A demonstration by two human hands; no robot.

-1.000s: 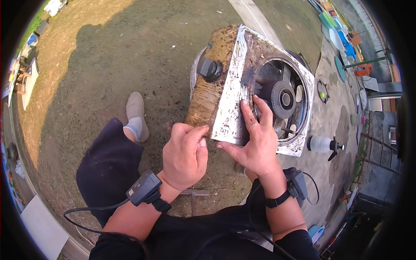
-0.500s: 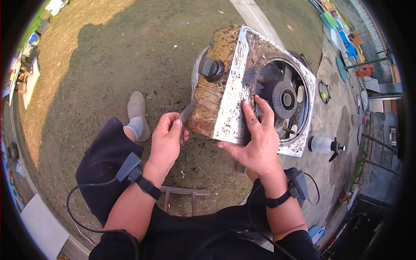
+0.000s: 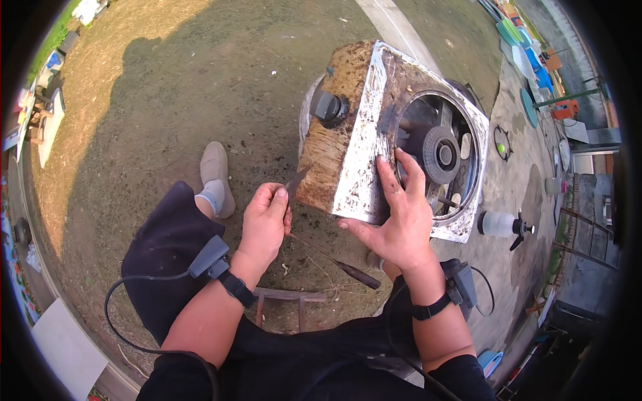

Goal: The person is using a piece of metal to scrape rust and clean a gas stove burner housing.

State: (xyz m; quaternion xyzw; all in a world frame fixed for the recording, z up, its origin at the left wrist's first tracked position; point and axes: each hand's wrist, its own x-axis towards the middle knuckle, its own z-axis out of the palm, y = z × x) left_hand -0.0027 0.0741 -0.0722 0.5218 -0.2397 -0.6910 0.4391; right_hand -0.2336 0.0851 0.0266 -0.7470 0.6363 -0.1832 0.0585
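A grimy single-burner gas stove (image 3: 352,147) is tilted in front of me, its greasy brown front panel and black knob (image 3: 330,108) facing left. Its round burner (image 3: 439,155) sits inside a ring opening on the right. My left hand (image 3: 263,217) is closed round a slender metal scraper (image 3: 328,255). The scraper's pointed blade touches or nearly touches the panel's lower edge, while its dark handle end hangs toward my lap. Spread fingers of my right hand (image 3: 400,200) lie on the stove's white, scuffed top by the ring, with the thumb near the bottom corner.
A clear spray bottle (image 3: 498,224) with a black nozzle lies right of the stove on concrete. A low wooden stool (image 3: 287,295) is below my hands. My shoe (image 3: 215,170) rests on the dirt ground at left. Wristbands with cabled devices sit on both forearms.
The scraper has turned in my left hand: its blade now points up to the right, and its shaft and handle show below. My right hand stays on the stove, which has barely shifted.
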